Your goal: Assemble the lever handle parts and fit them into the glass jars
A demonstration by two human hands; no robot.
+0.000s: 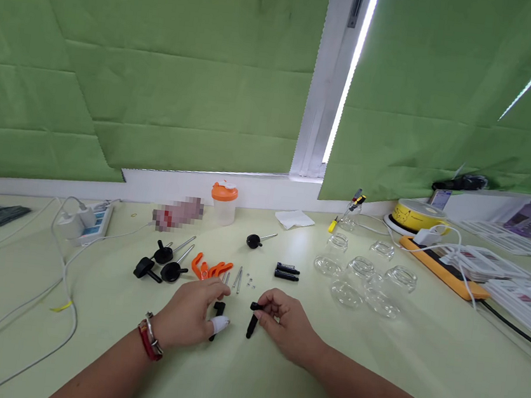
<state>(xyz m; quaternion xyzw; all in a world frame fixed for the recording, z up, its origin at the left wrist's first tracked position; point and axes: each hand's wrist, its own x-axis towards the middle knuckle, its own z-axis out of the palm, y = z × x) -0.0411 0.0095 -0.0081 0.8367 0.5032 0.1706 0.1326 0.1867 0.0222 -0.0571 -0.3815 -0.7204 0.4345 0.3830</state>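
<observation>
My right hand (287, 326) pinches a small black plastic handle piece (251, 326) by its wider top, the narrow end pointing down toward the table. Just left of it, my left hand (190, 312), its thumb wrapped in white tape, has thumb and fingers apart. A similar black piece (219, 309) lies under that thumb, partly hidden. Beyond the hands are orange plastic clamp-like parts (212, 271), thin metal pins (237, 280) and tiny metal nuts (250, 280). Two black cylinders, one with a spring (287, 272), lie farther right.
Black round caps with metal rods (172, 271) lie at left, another (254, 241) farther back. Clear glass jars (359, 280) stand at right. An orange-lidded cup (223, 204) stands by the wall. White cables (71, 324) loop over the left table; an orange power strip (445, 264) is at right.
</observation>
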